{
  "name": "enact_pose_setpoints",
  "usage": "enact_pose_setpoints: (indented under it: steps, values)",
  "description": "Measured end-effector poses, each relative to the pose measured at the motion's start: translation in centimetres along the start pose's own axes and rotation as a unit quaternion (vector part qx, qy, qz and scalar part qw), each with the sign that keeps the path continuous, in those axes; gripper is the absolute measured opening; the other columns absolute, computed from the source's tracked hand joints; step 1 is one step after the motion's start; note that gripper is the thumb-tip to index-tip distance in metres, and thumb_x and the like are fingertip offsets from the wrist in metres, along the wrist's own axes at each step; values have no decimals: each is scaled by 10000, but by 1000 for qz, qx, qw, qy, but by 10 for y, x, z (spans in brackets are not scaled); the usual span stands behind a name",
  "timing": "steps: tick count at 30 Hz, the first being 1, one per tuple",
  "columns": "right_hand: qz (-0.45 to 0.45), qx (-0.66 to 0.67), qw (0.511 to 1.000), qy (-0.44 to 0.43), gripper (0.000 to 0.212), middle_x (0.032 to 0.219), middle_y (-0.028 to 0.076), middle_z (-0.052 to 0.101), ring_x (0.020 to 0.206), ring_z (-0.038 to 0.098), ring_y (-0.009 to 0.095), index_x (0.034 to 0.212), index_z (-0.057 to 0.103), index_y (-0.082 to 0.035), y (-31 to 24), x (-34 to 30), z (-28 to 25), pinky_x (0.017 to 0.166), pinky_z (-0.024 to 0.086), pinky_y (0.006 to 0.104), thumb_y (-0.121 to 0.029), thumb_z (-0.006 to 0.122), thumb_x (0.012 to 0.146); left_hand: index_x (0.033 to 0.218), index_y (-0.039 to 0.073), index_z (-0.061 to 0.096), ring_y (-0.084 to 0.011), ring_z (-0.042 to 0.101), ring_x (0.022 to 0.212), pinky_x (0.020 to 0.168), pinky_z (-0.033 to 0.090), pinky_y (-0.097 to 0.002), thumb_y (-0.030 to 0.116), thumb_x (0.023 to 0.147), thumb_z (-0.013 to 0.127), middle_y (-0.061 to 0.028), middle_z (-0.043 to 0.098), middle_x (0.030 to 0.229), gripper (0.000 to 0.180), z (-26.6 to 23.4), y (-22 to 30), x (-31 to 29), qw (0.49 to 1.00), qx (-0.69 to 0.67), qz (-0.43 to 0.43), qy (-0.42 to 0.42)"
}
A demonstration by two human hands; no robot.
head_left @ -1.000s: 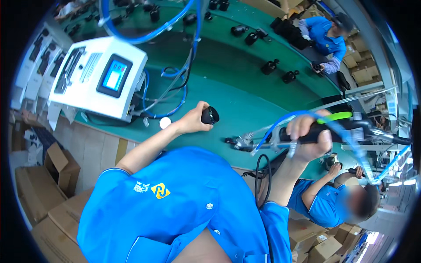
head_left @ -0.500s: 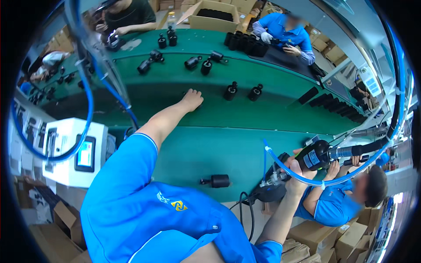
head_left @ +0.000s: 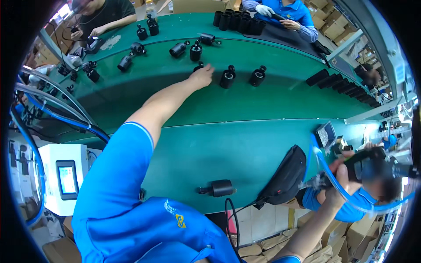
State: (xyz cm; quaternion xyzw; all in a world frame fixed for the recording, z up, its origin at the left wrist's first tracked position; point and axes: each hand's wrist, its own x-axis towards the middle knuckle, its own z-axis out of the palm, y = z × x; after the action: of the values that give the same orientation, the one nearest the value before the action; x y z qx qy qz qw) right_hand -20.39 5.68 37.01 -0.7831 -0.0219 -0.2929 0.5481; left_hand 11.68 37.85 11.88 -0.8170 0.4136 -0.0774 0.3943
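Observation:
My left hand [head_left: 201, 77] reaches over the far green belt, fingers closed around a black cylindrical part [head_left: 199, 66] with a narrow knobbed top. The hand hides most of that part. Two similar parts, a nearer one [head_left: 227, 77] and a farther-right one [head_left: 258, 76], stand upright to its right. Just beyond, another black part [head_left: 196, 51] stands beside lying ones. At the right, my right hand [head_left: 341, 182] grips a blurred black power tool [head_left: 363, 165] attached to a hose. Another black part [head_left: 220, 188] lies on its side on the near green bench.
A black pouch [head_left: 283, 177] lies at the bench's front edge. A white machine with a screen [head_left: 67, 179] stands left. Blue tubing [head_left: 328, 168] loops before my right hand. Black sleeves [head_left: 239, 22] stand across the belt near a gloved co-worker; another person sits at right.
My left hand has moved right and farther away, toward the two upright parts. My right hand has carried the power tool farther right. The whole view has shifted.

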Motion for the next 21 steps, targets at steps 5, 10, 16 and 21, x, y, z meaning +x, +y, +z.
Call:
enact_pose_setpoints:
  steps: [5, 10, 16, 21]
  values:
    - [-8, 32, 999, 1, 457, 639, 49, 479, 509, 448, 112, 1029, 453, 23, 28, 8, 8, 425, 352, 209, -271, 614, 718, 781, 49, 585, -281, 499, 928, 809, 390, -405, 134, 707, 516, -108, 556, 927, 132, -28, -35, -42, 900, -350, -33, 258]
    - [14, 5, 999, 45, 579, 628, 60, 442, 503, 428, 129, 1095, 418, -22, 30, 2, -13, 470, 380, 238, -397, 624, 705, 890, 26, 543, -330, 508, 912, 762, 427, -415, 119, 691, 497, -152, 545, 910, 225, 76, -100, -31, 759, -347, -391, 388]
    - [43, 11, 999, 26, 625, 658, 63, 451, 526, 427, 122, 1148, 391, -21, 29, 4, 3, 511, 383, 221, -402, 616, 705, 1078, -39, 428, -334, 520, 980, 813, 424, -390, 488, 619, 673, -246, 530, 1005, 740, 179, -138, -13, 718, -516, -467, -25]
    - [69, -31, 993, 95, 608, 651, 56, 438, 524, 416, 120, 1136, 396, -16, 21, 7, 7, 501, 369, 222, -400, 604, 713, 831, -59, 593, -231, 593, 739, 691, 462, -310, 328, 545, 681, -172, 606, 820, 489, 167, -176, 14, 711, -529, -462, -37]
